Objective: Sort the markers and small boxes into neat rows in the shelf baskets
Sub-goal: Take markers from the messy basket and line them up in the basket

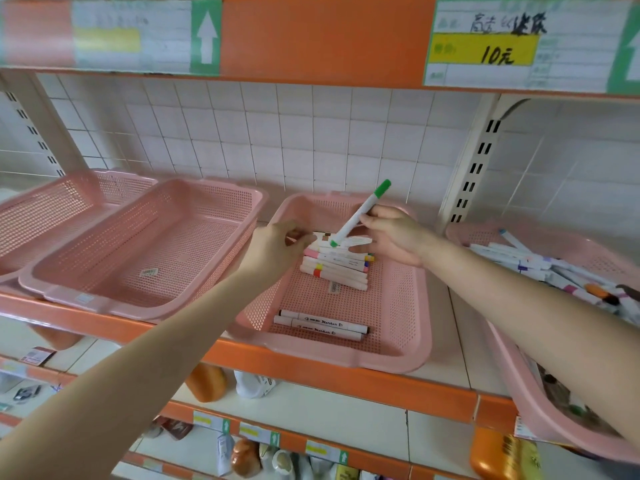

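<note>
A green-capped marker (pixel 360 216) was pinched near its middle between the thumb and fingertips of the right hand (pixel 391 237). It tilted with the larger cap up toward the wall and its lower end just over a row of markers (pixel 337 268) at the back of the middle basket (pixel 424 306). Those markers lay side by side, piled in part. Two more markers (pixel 322 325) lay parallel near the basket's front wall, well apart from the row, with bare mesh floor between.

The basket sat on an orange-edged shelf (pixel 346 386) against a white tiled wall (pixel 277 133). A second pink basket (pixel 114 303) stood just beside it on the left. On the right, a basket (pixel 512 375) jutting over the shelf edge held a loose heap of markers (pixel 526 261). A slotted upright (pixel 474 168) rose behind, and a price label (pixel 485 50) hung on the shelf above.

The left hand (pixel 277 244) reached in over the basket's left rim, fingers curled at the row's left ends. Whether it gripped them could not be told. Both forearms stretched forward, converging over the basket.
</note>
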Motion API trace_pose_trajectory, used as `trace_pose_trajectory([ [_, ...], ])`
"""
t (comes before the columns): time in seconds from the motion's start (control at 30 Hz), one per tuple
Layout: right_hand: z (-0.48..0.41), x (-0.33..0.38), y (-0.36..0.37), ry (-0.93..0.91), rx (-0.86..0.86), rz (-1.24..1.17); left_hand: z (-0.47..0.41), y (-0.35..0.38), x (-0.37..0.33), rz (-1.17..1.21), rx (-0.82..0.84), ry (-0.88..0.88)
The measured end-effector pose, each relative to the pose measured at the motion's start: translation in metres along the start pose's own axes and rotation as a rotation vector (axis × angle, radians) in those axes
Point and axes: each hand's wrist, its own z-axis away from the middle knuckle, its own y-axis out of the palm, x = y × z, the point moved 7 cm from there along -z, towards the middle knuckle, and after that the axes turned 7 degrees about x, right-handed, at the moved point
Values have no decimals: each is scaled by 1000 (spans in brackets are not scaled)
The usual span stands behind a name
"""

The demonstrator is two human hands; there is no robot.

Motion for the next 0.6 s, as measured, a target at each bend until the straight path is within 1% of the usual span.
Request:
trace_pose_trajectory([
  [0.1,4,-6,1,52,46,25,1,-3,-9,23,-53,55],
  [0.2,6,-10,1,90,43,76,0,-6,-24,15,-115,153],
  [0.3,7,-12,3,112,57,159,-2,-7,-29,23,-124,190],
  [0.4,7,-11,8,105,109,247,-2,-6,-35,-15,-128,296],
  [0.43,7,-9,9,100,115,274,-1,-7,-36,-31,-128,308],
  [0.53,9,-3,5,84,94,371,-2,-8,-24,-81,-111,223],
  [0.6,9,2,-2,64,46,566,-5,-9,-11,-103,-76,154],
])
